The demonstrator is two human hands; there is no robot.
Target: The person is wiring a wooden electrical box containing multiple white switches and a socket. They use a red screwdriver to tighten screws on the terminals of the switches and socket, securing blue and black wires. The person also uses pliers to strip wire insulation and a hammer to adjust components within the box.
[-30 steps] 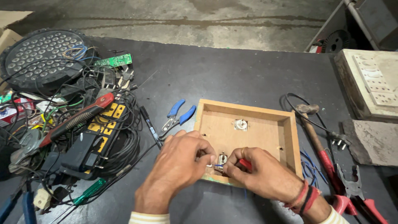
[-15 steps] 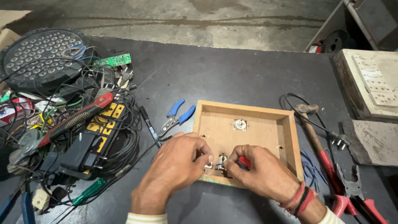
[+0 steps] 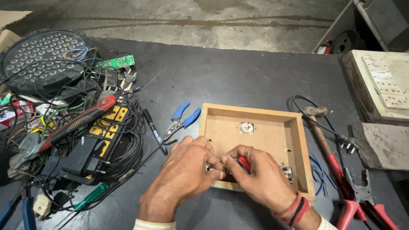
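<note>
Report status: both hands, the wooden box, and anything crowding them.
Left hand and right hand meet at near wall of shallow wooden box. Right hand grips red-handled tool. Blue-handled pliers lie just left, apart.

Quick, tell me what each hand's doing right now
Left hand: fingers closed, pinching something small and hidden inside the wooden box.
Right hand: closed on a red-handled tool.

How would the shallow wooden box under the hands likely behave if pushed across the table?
The wooden box looks rigid and flat-bottomed, so it would probably slide rather than tip. Both hands, left hand and right hand, rest on it, likely steadying it.
</note>
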